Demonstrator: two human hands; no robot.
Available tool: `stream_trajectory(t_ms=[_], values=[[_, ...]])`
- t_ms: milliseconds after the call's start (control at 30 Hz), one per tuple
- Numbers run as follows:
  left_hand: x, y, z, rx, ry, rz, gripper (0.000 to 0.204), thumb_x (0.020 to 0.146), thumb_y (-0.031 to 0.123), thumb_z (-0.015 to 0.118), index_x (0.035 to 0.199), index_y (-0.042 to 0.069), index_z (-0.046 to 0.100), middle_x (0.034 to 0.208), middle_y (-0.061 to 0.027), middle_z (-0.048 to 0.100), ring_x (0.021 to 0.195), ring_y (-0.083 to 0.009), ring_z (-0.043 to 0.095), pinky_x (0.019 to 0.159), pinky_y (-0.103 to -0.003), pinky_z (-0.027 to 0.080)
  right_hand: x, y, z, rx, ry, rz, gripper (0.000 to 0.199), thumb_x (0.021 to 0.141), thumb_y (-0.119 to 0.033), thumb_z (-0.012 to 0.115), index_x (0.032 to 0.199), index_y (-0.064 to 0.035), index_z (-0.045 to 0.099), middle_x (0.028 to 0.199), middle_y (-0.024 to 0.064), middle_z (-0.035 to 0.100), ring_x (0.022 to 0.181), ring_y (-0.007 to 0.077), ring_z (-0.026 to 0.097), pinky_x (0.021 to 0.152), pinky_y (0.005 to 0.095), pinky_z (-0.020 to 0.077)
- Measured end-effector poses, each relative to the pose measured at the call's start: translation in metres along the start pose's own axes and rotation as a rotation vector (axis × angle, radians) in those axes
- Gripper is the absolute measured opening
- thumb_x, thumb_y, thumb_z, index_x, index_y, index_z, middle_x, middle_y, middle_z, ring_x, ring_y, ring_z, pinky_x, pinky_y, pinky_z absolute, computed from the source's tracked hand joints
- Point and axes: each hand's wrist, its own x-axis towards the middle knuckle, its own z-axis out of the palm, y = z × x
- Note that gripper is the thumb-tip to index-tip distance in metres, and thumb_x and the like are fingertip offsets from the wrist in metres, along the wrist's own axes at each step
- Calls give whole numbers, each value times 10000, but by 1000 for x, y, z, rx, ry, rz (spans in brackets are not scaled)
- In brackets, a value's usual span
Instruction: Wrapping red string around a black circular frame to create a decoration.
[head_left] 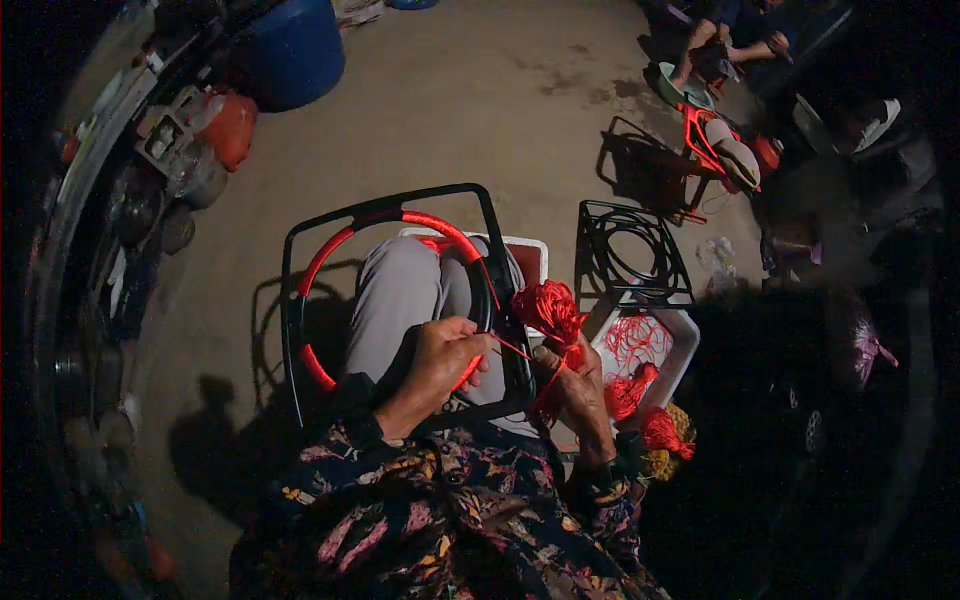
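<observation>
Across my lap lies a black rectangular frame with a ring inside it, parts of the ring wrapped in glossy red cord. At the ring's lower right my left hand is closed, thumb and fingers pinching the ring where the red strand meets it. That strand runs taut to my right hand, which is closed around a loose bundle of red cord. Loops of the bundle stick out above and hang below the fist. The left fingertips are partly hidden behind the ring.
At my right, a white bin holds more red cord, with a similar black frame across its far edge. Another person sits far right near a red-wrapped frame. A blue barrel stands far left, beside assorted containers.
</observation>
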Motion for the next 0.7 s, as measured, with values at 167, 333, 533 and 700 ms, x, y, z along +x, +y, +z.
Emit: stream_trajectory(t_ms=[167,333,533,700], values=[[-2,3,-6,-92,-38,-61,198,873,184,586,834,-10,579,624,-100,589,455,-173,552,404,-292,436,-12,-9,0,-71,7,77,252,804,-102,709,997,-49,556,788,17,602,675,121,588,566,272,478],[-6,16,-2,-158,-28,-133,229,902,214,539,854,-4,590,659,-99,599,495,-175,569,446,-301,462,-13,-6,-18,45,-125,-49,254,790,-161,713,955,-52,554,744,12,584,624,119,574,531,259,460],[-1,3,-10,-151,-105,-124,244,864,230,571,811,-7,601,597,-97,596,446,-152,559,369,-272,409,-17,3,-34,0,112,61,283,830,-210,674,1024,-47,549,815,25,603,667,115,578,560,255,465],[2,2,-14,-56,-263,-181,296,897,261,564,778,-9,581,577,-95,579,398,-143,527,345,-251,389,-19,-2,-58,-440,193,59,374,849,-240,662,1132,-34,530,876,32,609,717,118,575,594,260,469]])
